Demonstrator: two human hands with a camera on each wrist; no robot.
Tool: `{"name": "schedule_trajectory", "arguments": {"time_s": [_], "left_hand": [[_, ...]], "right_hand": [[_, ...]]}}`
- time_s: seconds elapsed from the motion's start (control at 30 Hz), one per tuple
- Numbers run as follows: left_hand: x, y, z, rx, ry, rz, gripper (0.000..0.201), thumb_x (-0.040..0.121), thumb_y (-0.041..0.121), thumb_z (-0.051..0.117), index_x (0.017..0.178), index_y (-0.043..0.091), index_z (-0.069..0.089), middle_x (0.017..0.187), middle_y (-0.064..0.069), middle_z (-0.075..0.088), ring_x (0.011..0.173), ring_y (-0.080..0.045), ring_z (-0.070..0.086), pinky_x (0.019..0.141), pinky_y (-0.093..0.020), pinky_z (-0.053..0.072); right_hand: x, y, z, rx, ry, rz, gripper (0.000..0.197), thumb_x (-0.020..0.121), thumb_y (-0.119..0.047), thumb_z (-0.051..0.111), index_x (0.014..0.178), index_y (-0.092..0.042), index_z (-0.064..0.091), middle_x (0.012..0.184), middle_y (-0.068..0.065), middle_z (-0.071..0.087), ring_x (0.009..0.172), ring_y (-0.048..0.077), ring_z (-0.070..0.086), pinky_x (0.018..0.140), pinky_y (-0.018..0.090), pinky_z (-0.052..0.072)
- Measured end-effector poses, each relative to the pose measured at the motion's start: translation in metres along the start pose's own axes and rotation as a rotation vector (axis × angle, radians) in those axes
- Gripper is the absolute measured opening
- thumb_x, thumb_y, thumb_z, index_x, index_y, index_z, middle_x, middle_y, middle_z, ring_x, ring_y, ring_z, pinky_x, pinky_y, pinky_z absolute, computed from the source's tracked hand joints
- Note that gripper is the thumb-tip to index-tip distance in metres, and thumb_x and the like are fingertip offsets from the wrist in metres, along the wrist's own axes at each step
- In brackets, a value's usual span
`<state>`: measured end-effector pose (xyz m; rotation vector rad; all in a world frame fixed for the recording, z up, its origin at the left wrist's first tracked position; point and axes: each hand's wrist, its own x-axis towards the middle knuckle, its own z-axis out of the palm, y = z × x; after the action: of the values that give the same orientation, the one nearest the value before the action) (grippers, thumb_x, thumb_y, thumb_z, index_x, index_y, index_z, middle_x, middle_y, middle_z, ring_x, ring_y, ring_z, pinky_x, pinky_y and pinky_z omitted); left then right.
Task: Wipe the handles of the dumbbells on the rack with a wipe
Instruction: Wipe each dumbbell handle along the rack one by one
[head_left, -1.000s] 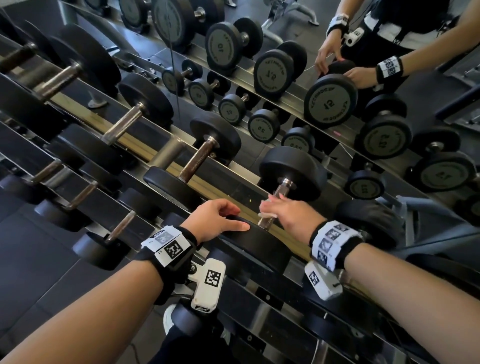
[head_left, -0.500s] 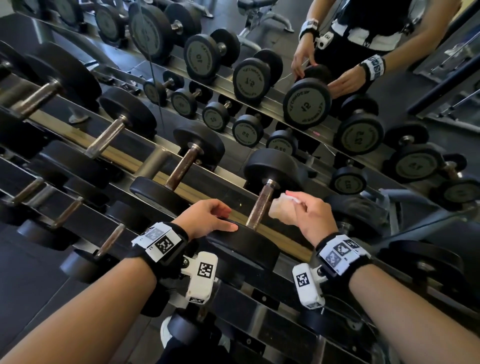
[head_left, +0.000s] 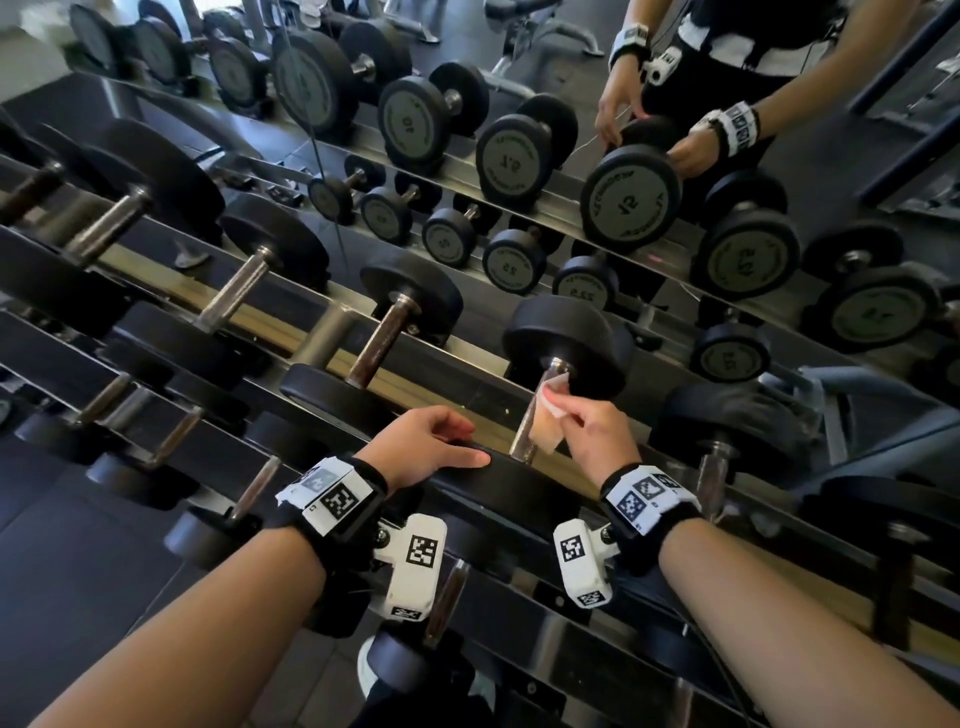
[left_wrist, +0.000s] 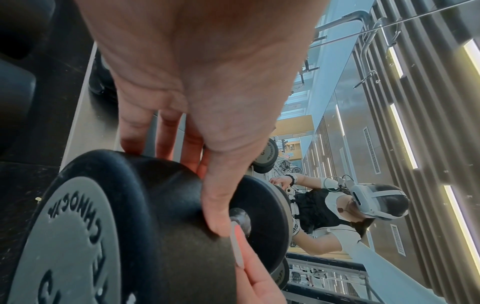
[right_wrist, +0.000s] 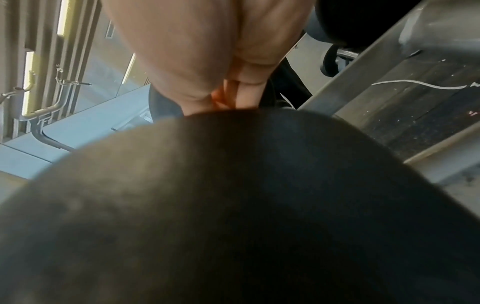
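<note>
A black dumbbell lies across the rack's top rails, far head (head_left: 566, 338) toward the mirror and near head (head_left: 524, 483) toward me. My left hand (head_left: 426, 441) holds the near head (left_wrist: 78, 236), thumb along its rim and fingers curled over the back. My right hand (head_left: 592, 431) pinches a pale wipe (head_left: 550, 421) against the right side of the steel handle (head_left: 525, 434), near its upper half. In the left wrist view the wipe (left_wrist: 237, 246) shows as a thin pale strip. The right wrist view is mostly filled by a blurred dark dumbbell head (right_wrist: 233, 205), with the right hand (right_wrist: 207, 51) above it.
More dumbbells sit on the same tier: one handle to the left (head_left: 384, 338), another to the right (head_left: 709, 478). A lower tier of smaller dumbbells (head_left: 260, 483) runs below left. A mirror (head_left: 727, 104) behind the rack reflects me and the weights.
My right hand left the lower handle, lifted off to the right with the wipe, and now presses it against the handle higher up. The left hand stayed on the near head.
</note>
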<state>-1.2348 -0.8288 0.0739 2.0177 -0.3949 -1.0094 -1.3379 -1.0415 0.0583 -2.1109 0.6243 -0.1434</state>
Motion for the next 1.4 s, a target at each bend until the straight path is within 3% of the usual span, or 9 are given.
{"name": "schedule_trajectory", "arguments": {"time_s": [0.1,0.23,0.47,0.63,0.7,0.83,1.07,1.23,1.4], "left_hand": [[0.0,0.0,0.001,-0.016,0.003,0.006,0.04,0.072,0.03,0.084,0.108,0.029,0.065,0.103,0.014,0.067,0.097,-0.003,0.062,0.096,-0.029,0.048],[0.001,0.0,0.0,-0.024,0.002,0.008,0.038,0.071,0.03,0.085,0.105,0.031,0.065,0.103,0.013,0.068,0.098,-0.004,0.063,0.096,-0.03,0.048],[0.002,-0.002,0.0,-0.026,0.005,0.002,0.039,0.07,0.031,0.085,0.103,0.033,0.065,0.104,0.014,0.068,0.097,-0.004,0.063,0.096,-0.03,0.049],[0.003,-0.001,0.0,-0.023,0.008,-0.004,0.04,0.07,0.031,0.085,0.105,0.033,0.065,0.105,0.014,0.068,0.099,-0.004,0.063,0.095,-0.029,0.048],[0.002,-0.001,0.0,-0.022,0.006,-0.004,0.04,0.071,0.031,0.085,0.105,0.033,0.065,0.106,0.014,0.068,0.1,-0.005,0.063,0.093,-0.027,0.049],[0.002,0.0,0.0,-0.028,0.008,-0.003,0.04,0.071,0.03,0.085,0.105,0.031,0.066,0.106,0.013,0.069,0.098,-0.005,0.064,0.093,-0.027,0.05],[0.004,0.0,-0.001,-0.051,0.009,-0.011,0.041,0.069,0.027,0.087,0.105,0.028,0.067,0.107,0.01,0.07,0.1,-0.009,0.066,0.098,-0.035,0.05],[0.003,0.001,0.0,-0.058,0.003,-0.006,0.041,0.071,0.025,0.085,0.107,0.027,0.066,0.108,0.007,0.069,0.102,-0.011,0.065,0.099,-0.037,0.05],[0.0,0.0,0.001,-0.048,0.004,-0.002,0.038,0.074,0.028,0.083,0.108,0.029,0.065,0.111,0.009,0.067,0.103,-0.008,0.063,0.096,-0.031,0.049]], "right_hand": [[-0.01,0.005,-0.003,0.096,-0.09,0.041,0.026,0.1,-0.015,0.055,0.12,-0.018,0.071,0.113,0.003,0.071,0.105,0.01,0.062,0.078,-0.002,0.038],[-0.022,0.011,-0.017,-0.079,-0.284,0.044,0.021,0.096,-0.025,0.061,0.111,-0.025,0.076,0.104,-0.006,0.074,0.1,0.008,0.065,0.087,0.012,0.044],[-0.006,0.015,-0.046,-0.361,0.17,0.192,0.032,0.094,-0.024,0.05,0.115,-0.031,0.072,0.112,0.009,0.073,0.105,0.035,0.064,0.093,0.041,0.051],[0.015,0.009,-0.02,-0.243,0.179,0.129,0.031,0.096,-0.021,0.051,0.119,-0.022,0.072,0.115,0.011,0.072,0.11,0.034,0.063,0.1,0.04,0.048],[0.018,0.011,-0.012,-0.157,0.16,0.094,0.032,0.095,-0.016,0.052,0.12,-0.021,0.072,0.114,0.006,0.073,0.105,0.023,0.065,0.098,0.029,0.048],[0.014,0.02,-0.013,-0.03,0.011,0.017,0.024,0.096,-0.025,0.06,0.11,-0.037,0.074,0.085,-0.025,0.07,0.079,-0.016,0.06,0.07,-0.001,0.039],[0.002,0.039,-0.012,0.146,-0.33,0.04,0.016,0.09,-0.037,0.07,0.1,-0.047,0.075,0.103,-0.017,0.075,0.106,0.002,0.067,0.1,0.025,0.046],[-0.003,0.046,-0.007,0.021,-0.538,0.082,0.016,0.09,-0.035,0.07,0.098,-0.046,0.077,0.086,-0.024,0.074,0.082,-0.006,0.066,0.086,0.026,0.05],[0.016,0.032,-0.039,0.135,-0.119,0.084,0.016,0.08,-0.043,0.073,0.096,-0.044,0.077,0.092,-0.012,0.077,0.096,0.011,0.071,0.09,0.033,0.055]]}}
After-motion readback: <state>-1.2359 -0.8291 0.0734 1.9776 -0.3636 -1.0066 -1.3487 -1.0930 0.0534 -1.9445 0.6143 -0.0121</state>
